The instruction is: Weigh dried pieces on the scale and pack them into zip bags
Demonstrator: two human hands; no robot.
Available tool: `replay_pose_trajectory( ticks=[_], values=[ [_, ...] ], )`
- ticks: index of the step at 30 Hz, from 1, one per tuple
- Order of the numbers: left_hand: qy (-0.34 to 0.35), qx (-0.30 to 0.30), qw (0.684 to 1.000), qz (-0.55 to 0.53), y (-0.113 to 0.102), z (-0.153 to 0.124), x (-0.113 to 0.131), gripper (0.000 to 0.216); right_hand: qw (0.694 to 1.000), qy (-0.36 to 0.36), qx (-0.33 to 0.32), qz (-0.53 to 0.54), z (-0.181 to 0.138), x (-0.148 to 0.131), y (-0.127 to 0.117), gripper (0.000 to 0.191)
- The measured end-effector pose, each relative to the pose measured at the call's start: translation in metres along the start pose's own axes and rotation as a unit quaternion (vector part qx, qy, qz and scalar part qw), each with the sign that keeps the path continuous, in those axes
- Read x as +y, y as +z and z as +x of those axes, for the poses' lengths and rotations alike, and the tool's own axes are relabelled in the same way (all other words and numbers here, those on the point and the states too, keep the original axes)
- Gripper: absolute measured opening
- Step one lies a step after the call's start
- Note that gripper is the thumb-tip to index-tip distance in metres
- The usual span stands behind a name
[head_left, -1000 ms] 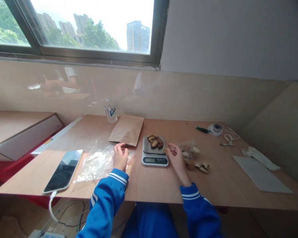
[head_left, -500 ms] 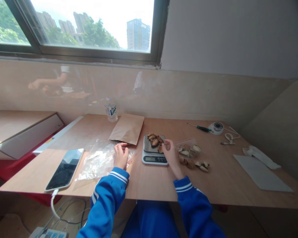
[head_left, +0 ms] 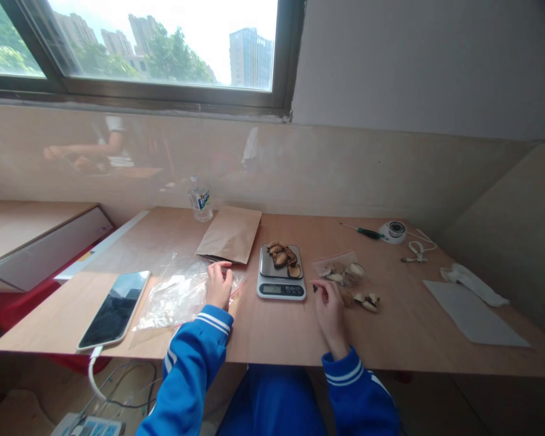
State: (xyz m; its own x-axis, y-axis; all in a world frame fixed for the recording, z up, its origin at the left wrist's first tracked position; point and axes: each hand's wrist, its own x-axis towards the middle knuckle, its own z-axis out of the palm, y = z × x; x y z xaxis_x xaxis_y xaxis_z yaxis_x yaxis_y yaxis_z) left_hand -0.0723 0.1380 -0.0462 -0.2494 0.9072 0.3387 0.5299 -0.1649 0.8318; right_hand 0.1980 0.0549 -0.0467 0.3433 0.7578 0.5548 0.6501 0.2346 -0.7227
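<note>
A small digital kitchen scale (head_left: 281, 289) stands mid-table with several brown dried mushroom pieces (head_left: 282, 255) on its pan. My left hand (head_left: 218, 284) rests on a clear plastic bag (head_left: 177, 295) left of the scale, fingers curled loosely on the film. My right hand (head_left: 329, 301) lies on the table just right of the scale, fingers curled in a loose pinch; I cannot make out anything in them. Beside it lie loose mushroom pieces (head_left: 367, 300) and a clear bag of more pieces (head_left: 340, 270).
A brown paper bag (head_left: 229, 234) and a small water bottle (head_left: 200, 201) sit behind the scale. A phone (head_left: 114, 309) on a cable lies at the left. At the right are a screwdriver (head_left: 362, 231), a tape roll (head_left: 393, 231), a grey sheet (head_left: 475, 315) and the table's front edge (head_left: 272, 363).
My right hand reached to the scale's pan with a mushroom piece, left it there, and drew back to the table right of the scale. My left hand stayed on the plastic bag.
</note>
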Motion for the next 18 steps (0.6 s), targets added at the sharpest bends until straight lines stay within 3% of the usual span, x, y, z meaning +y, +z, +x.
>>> replay_pose_trajectory(
  ticks=[4, 6, 9, 13, 16, 18],
  values=[
    [0.076, 0.036, 0.996, 0.002, -0.009, -0.002, 0.013, 0.019, 1.0, -0.009, -0.001, -0.002, 0.002, -0.003, 0.0, 0.022],
    [0.153, 0.068, 0.986, 0.017, -0.017, -0.005, 0.028, 0.022, 1.0, -0.007, -0.007, -0.006, 0.003, -0.004, 0.0, 0.023],
    [0.231, 0.064, 0.97, 0.045, -0.032, -0.012, 0.055, 0.021, 1.0, -0.003, -0.024, -0.012, 0.003, -0.006, 0.0, 0.024],
    [0.167, 0.002, 0.969, 0.184, -0.05, -0.023, 0.065, 0.018, 0.999, -0.002, -0.036, -0.015, 0.003, -0.01, -0.002, 0.026],
    [0.107, -0.102, 0.929, 0.339, -0.06, -0.029, 0.045, 0.017, 0.999, 0.006, -0.034, -0.011, 0.003, -0.01, -0.002, 0.026],
    [0.09, -0.187, 0.906, 0.367, -0.064, -0.03, 0.029, 0.019, 0.999, 0.005, -0.032, -0.008, 0.002, -0.008, -0.002, 0.026]
  ],
)
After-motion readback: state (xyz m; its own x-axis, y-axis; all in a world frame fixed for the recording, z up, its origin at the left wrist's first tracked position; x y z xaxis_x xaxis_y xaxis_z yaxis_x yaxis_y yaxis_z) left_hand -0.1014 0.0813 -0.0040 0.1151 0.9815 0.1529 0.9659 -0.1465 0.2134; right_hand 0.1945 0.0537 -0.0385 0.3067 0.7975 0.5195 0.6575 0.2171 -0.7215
